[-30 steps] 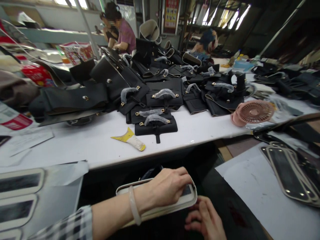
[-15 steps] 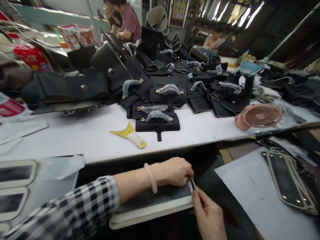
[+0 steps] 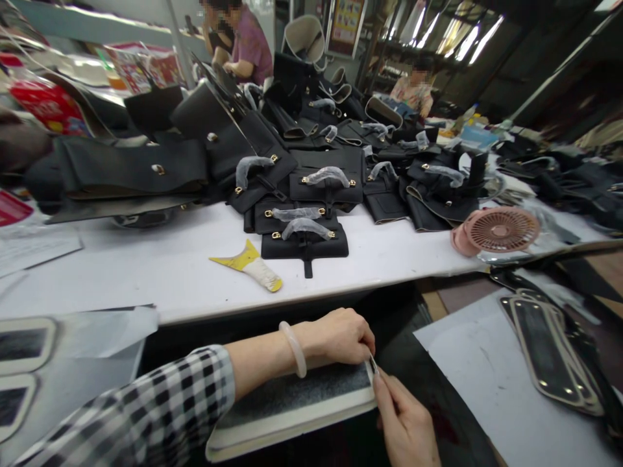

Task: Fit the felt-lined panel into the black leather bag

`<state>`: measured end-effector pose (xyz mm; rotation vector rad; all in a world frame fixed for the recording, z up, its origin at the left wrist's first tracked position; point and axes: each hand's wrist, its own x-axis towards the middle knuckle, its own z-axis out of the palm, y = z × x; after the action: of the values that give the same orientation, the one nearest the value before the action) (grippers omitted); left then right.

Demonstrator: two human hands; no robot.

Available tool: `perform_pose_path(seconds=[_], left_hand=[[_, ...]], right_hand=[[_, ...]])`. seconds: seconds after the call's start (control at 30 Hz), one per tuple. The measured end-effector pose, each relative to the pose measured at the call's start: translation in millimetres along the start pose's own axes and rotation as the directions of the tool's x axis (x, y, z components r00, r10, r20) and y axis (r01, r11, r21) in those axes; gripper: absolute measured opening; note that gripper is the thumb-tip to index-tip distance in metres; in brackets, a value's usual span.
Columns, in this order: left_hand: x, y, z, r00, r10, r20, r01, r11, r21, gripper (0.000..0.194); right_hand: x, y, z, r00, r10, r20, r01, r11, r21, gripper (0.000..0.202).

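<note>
A flat bag panel [image 3: 302, 395], dark with a pale raised rim and rounded corners, lies tilted below the table edge. My left hand [image 3: 343, 334], with a pale bangle at the wrist, reaches across it. Its fingers are curled at the panel's far right corner; what they pinch is hidden. My right hand [image 3: 406, 415] is closed at the panel's right edge, thumb on top. A thin, shiny metal tool [image 3: 373, 364] sticks out from its fingertips and meets the rim close to my left fingers. Most of the tool is covered, so its kind is unclear.
Black bags [image 3: 304, 240] with plastic-wrapped handles are piled along the white table [image 3: 185, 279]. A yellow wrapped tool [image 3: 248, 264] and a pink fan [image 3: 501, 230] stand nearer. Rimmed panels [image 3: 549, 350] lie right, others [image 3: 22, 347] left. People sit behind.
My right fingers have slid slightly left and down along the rim, and more of the metal tool's tip shows. My left hand stays at the corner. The whole view has shifted a little.
</note>
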<state>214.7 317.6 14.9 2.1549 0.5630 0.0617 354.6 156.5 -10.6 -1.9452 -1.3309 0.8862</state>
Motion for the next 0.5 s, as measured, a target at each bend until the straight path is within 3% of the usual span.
perform_pose_path(seconds=[0.1, 0.23, 0.3, 0.5], left_hand=[[5, 0, -0.1, 0.997, -0.071, 0.013, 0.072, 0.997, -0.039, 0.024], [8, -5, -1.0, 0.992, -0.121, 0.021, 0.122, 0.989, -0.082, 0.023], [6, -6, -1.5, 0.994, -0.108, 0.019, 0.11, 0.988, -0.108, 0.024], [-1, -6, 2.7, 0.999, -0.03, -0.011, 0.029, 0.994, -0.105, 0.034]], right_hand=[[4, 0, -3, 0.981, 0.175, 0.082, -0.191, 0.949, 0.252, 0.054], [15, -1, 4, 0.934, 0.233, 0.272, -0.355, 0.707, 0.612, 0.045], [19, 0, 8, 0.922, 0.21, 0.326, -0.378, 0.669, 0.64, 0.046], [30, 9, 17, 0.906, 0.204, 0.372, -0.396, 0.719, 0.571, 0.069]])
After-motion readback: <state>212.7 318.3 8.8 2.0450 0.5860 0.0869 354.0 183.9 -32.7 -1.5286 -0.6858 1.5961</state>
